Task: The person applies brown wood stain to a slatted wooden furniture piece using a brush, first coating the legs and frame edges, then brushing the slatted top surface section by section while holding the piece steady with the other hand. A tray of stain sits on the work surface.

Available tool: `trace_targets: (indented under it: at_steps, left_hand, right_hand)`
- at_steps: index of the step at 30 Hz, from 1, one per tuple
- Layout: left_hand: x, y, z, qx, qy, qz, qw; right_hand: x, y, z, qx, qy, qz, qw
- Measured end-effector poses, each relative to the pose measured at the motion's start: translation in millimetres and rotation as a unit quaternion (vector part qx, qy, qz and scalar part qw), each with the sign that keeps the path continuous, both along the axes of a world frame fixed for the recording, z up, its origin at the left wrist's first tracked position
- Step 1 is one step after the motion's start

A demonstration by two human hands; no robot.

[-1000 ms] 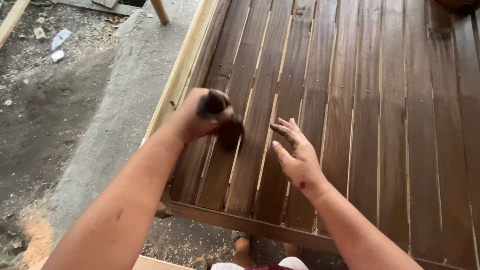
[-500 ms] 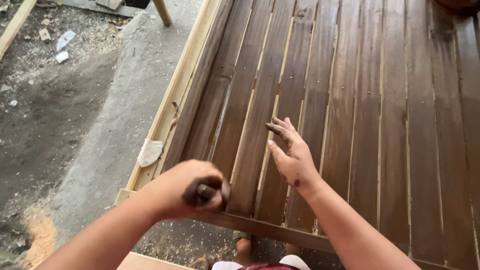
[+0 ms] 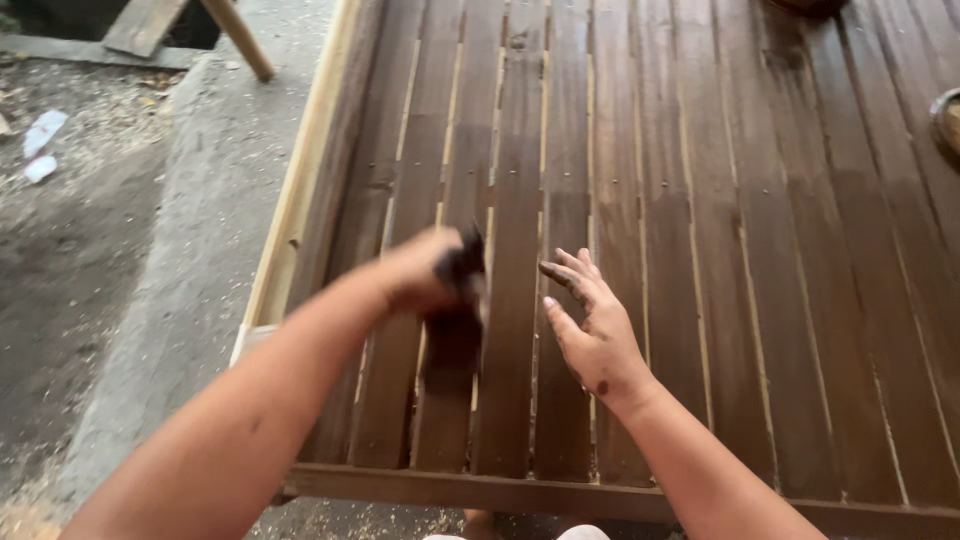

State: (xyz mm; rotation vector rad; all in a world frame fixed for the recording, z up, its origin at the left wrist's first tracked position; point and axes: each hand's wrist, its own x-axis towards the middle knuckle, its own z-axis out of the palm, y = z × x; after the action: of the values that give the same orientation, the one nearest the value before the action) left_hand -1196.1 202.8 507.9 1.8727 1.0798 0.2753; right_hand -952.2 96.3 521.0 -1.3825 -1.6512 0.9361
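Single head camera looked steeply down from above, close over dark-stained slatted wooden panel [image 3: 620, 200]; grey concrete ground [image 3: 120, 300] at left edge.

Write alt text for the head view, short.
A person's left hand presses a dark stained rag onto a slatted wooden panel, blurred by motion. The right hand rests open on the slats beside it, its fingers smudged dark. The panel is stained brown except for a pale strip along its left edge, with a sawdust-strewn concrete floor to the left.

grey concrete floor [image 3: 170, 250], sawdust, daylight.
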Motion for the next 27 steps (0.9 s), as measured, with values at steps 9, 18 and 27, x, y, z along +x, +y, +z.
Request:
trace_targets:
  at_steps: [9,18,27]
  left_hand:
    - [-25.4,40.6,35.7,0.404,0.000,0.001,0.915]
    - [-39.2,-82.7,9.1,0.252,-0.010,0.048,0.967]
    - [-66.5,-187.1,88.6,-0.009,0.037,-0.030,0.999]
  right_hand:
    - [17.2,0.9,-12.8,0.003,-0.026,-0.028,0.999]
    - [-30.8,3.2,-12.1,0.000,0.015,0.034,0.999]
    - [-53.1,-1.5,-9.7,0.004,0.009,0.057,0.998]
